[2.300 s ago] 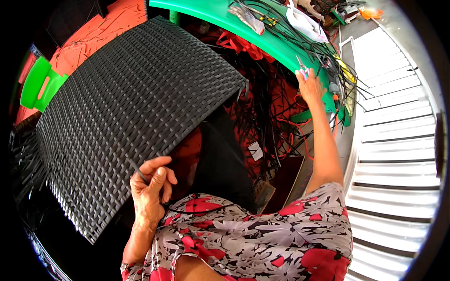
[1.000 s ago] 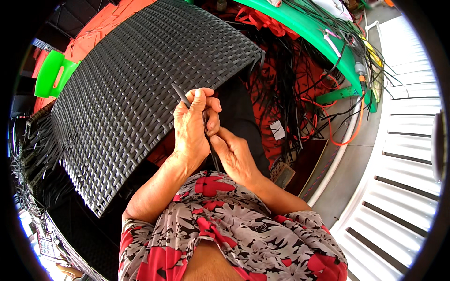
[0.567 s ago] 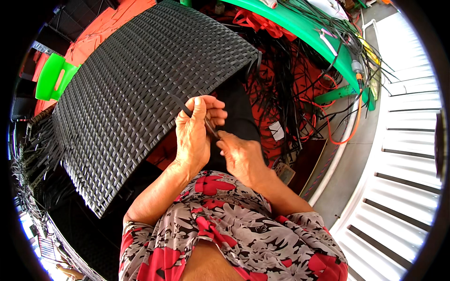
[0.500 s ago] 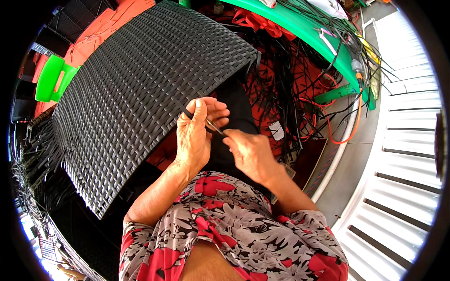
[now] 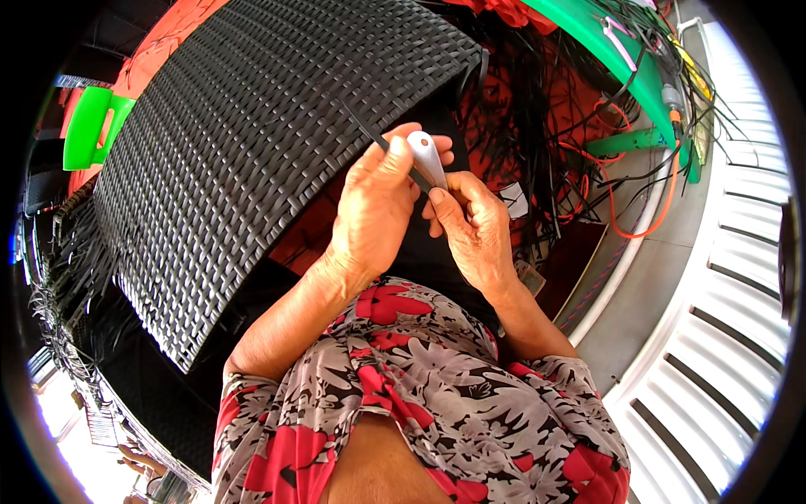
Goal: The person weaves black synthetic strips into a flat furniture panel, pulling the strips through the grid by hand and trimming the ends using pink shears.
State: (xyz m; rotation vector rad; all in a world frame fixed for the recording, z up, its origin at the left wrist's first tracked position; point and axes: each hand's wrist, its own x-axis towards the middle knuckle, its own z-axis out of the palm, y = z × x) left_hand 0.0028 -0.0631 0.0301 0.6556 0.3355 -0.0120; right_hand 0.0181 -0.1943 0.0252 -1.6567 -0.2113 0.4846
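— Where's the grey tool (image 5: pixel 426 160)?
— Between both hands, in front of the woven black panel (image 5: pixel 252 143). The left hand (image 5: pixel 375 206) has its fingers clamped on it and on a thin black strip (image 5: pixel 369 130).
— The right hand (image 5: pixel 472 228)?
— Its fingers pinch the tool's lower end. A green counter (image 5: pixel 625 80) lies beyond.
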